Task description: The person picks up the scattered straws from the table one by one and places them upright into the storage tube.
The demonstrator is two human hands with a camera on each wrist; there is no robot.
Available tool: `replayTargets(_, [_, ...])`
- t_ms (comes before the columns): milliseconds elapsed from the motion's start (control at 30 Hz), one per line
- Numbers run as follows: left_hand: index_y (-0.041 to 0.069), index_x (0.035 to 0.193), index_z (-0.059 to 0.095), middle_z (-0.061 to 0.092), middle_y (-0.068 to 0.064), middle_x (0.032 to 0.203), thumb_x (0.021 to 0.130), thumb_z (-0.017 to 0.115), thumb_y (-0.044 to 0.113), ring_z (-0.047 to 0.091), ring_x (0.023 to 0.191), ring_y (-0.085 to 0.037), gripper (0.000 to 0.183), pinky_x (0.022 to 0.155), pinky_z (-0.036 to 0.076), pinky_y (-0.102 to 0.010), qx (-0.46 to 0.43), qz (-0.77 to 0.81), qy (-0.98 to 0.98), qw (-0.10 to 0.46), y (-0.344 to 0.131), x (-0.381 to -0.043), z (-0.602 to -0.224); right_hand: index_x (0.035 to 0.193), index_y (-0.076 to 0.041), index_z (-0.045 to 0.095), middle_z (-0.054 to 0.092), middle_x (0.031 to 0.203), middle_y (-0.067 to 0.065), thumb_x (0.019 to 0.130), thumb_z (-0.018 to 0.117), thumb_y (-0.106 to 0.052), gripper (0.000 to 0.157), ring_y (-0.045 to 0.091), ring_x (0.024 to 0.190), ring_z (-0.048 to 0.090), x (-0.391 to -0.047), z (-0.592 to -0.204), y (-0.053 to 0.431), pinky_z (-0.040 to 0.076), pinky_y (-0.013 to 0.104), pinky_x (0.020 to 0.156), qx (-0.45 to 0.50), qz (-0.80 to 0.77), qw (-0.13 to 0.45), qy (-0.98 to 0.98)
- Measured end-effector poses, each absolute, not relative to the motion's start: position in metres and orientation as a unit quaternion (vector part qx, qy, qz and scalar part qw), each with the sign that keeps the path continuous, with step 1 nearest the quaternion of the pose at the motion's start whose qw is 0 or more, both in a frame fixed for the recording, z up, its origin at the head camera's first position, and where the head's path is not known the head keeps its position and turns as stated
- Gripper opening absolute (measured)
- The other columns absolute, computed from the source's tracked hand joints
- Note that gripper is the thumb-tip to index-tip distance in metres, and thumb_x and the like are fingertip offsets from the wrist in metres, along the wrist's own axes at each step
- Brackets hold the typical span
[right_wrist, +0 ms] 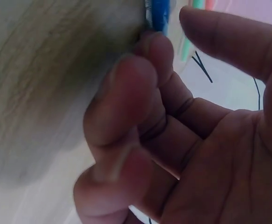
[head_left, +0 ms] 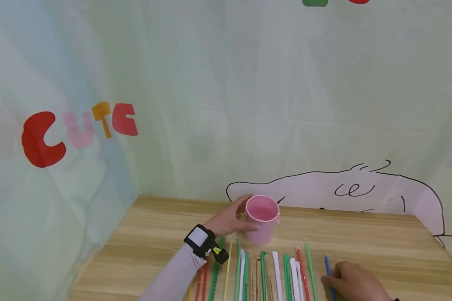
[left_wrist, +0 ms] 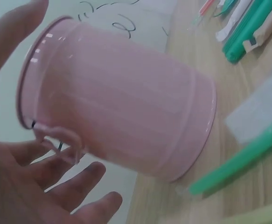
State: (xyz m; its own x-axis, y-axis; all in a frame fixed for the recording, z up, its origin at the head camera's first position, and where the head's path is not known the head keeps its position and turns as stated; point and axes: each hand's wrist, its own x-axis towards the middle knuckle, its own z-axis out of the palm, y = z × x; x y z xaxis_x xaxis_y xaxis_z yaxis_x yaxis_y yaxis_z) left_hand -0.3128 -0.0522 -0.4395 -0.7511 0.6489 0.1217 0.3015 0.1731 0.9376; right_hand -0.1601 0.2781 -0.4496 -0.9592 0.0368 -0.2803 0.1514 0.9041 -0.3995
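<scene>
A small pink bucket (head_left: 261, 230) stands upright on the wooden table near the back wall. My left hand (head_left: 227, 219) is at its left side, thumb in front and fingers behind. In the left wrist view those fingers spread loosely beside the bucket's rim and small side handle, with no firm grip visible. My right hand (head_left: 355, 282) rests low at the right, beside a blue straw (head_left: 329, 278). The right wrist view shows its fingers loosely bent near the blue straw (right_wrist: 160, 14), the thumb apart from it; whether a fingertip touches it I cannot tell.
Several straws lie side by side in front of the bucket: green, red, yellow, white and brown, such as a green straw (head_left: 311, 269) and a red straw (head_left: 303, 271). Behind the table (head_left: 391, 242) hangs a printed cloth wall (head_left: 211, 83).
</scene>
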Motion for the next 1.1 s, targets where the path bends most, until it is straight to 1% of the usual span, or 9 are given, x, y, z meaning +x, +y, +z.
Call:
replayTargets(167, [0.015, 0.154, 0.016, 0.038, -0.002, 0.148, 0.076, 0.08, 0.045, 0.032, 0.132, -0.019, 0.106, 0.109, 0.031, -0.056, 0.308, 0.567, 0.75, 0.144, -0.047, -0.31, -0.442, 0.069, -0.011, 0.061, 0.052, 0.057, 0.0, 0.086, 0.071, -0.027, 0.025, 0.016, 0.053, 0.045, -0.161, -0.455, 0.28, 0.038, 0.03, 0.051, 0.036, -0.21, 0.123, 0.969])
replayTargets(267, [0.014, 0.154, 0.016, 0.04, -0.004, 0.146, 0.075, 0.081, 0.043, 0.036, 0.13, -0.021, 0.106, 0.108, 0.032, -0.055, 0.301, 0.578, 0.745, 0.141, -0.044, -0.309, -0.443, 0.068, -0.012, 0.06, 0.051, 0.058, 0.0, 0.086, 0.07, -0.024, 0.023, 0.016, 0.053, 0.045, -0.161, -0.456, 0.28, 0.038, 0.03, 0.051, 0.036, -0.211, 0.119, 0.97])
replayTargets(400, [0.019, 0.15, 0.025, 0.046, -0.006, 0.14, 0.077, 0.082, 0.033, 0.041, 0.125, -0.026, 0.094, 0.104, 0.037, -0.055, 0.32, 0.59, 0.729, 0.136, -0.038, -0.31, -0.447, 0.07, -0.012, 0.06, 0.052, 0.059, 0.0, 0.085, 0.068, -0.024, 0.02, 0.017, 0.055, 0.045, -0.161, -0.454, 0.28, 0.038, 0.031, 0.051, 0.046, -0.217, 0.112, 0.969])
replayTargets(500, [0.026, 0.146, 0.032, 0.048, -0.005, 0.138, 0.077, 0.082, 0.028, 0.043, 0.122, -0.026, 0.086, 0.101, 0.04, -0.054, 0.323, 0.589, 0.731, 0.124, -0.033, -0.311, -0.45, 0.073, -0.011, 0.06, 0.051, 0.06, 0.0, 0.088, 0.064, -0.023, 0.02, 0.017, 0.056, 0.045, -0.162, -0.446, 0.285, 0.039, 0.031, 0.051, 0.045, -0.246, 0.1, 0.963])
replayTargets(633, [0.029, 0.143, 0.037, 0.05, -0.002, 0.136, 0.076, 0.084, 0.029, 0.045, 0.122, -0.023, 0.081, 0.101, 0.041, -0.053, 0.304, 0.587, 0.741, 0.12, -0.03, -0.311, -0.451, 0.082, -0.004, 0.059, 0.056, 0.062, 0.003, 0.094, 0.058, -0.019, 0.019, 0.019, 0.056, 0.052, -0.164, -0.426, 0.297, 0.044, 0.03, 0.049, 0.008, -0.351, 0.089, 0.932])
replayTargets(800, [0.029, 0.141, 0.039, 0.052, 0.002, 0.134, 0.074, 0.085, 0.033, 0.046, 0.12, -0.018, 0.082, 0.101, 0.042, -0.05, 0.291, 0.577, 0.755, 0.113, -0.027, -0.311, -0.451, 0.1, 0.004, 0.054, 0.068, 0.077, 0.012, 0.101, 0.05, -0.021, 0.025, 0.025, 0.064, 0.063, -0.166, -0.395, 0.313, 0.053, 0.033, 0.05, -0.028, -0.458, 0.087, 0.884])
replayTargets(867, [0.028, 0.142, 0.038, 0.052, 0.002, 0.134, 0.074, 0.085, 0.032, 0.046, 0.121, -0.018, 0.082, 0.101, 0.041, -0.05, 0.292, 0.574, 0.758, 0.11, -0.026, -0.311, -0.45, 0.105, 0.005, 0.051, 0.069, 0.084, 0.015, 0.102, 0.048, -0.022, 0.027, 0.026, 0.069, 0.064, -0.167, -0.383, 0.315, 0.055, 0.034, 0.053, -0.027, -0.48, 0.064, 0.875])
replayTargets(967, [0.027, 0.142, 0.039, 0.052, 0.001, 0.135, 0.074, 0.085, 0.031, 0.046, 0.122, -0.018, 0.082, 0.102, 0.041, -0.051, 0.293, 0.571, 0.759, 0.109, -0.025, -0.311, -0.449, 0.11, 0.006, 0.048, 0.069, 0.092, 0.016, 0.104, 0.046, -0.024, 0.03, 0.026, 0.076, 0.066, -0.17, -0.364, 0.315, 0.058, 0.036, 0.058, -0.031, -0.497, 0.01, 0.867])
replayTargets(1100, [0.027, 0.142, 0.039, 0.051, 0.001, 0.135, 0.075, 0.084, 0.031, 0.046, 0.121, -0.02, 0.081, 0.101, 0.042, -0.053, 0.281, 0.569, 0.764, 0.112, -0.025, -0.309, -0.447, 0.114, 0.003, 0.046, 0.07, 0.097, 0.009, 0.103, 0.048, -0.026, 0.031, 0.027, 0.082, 0.067, -0.179, -0.343, 0.307, 0.06, 0.036, 0.063, -0.054, -0.517, -0.073, 0.851])
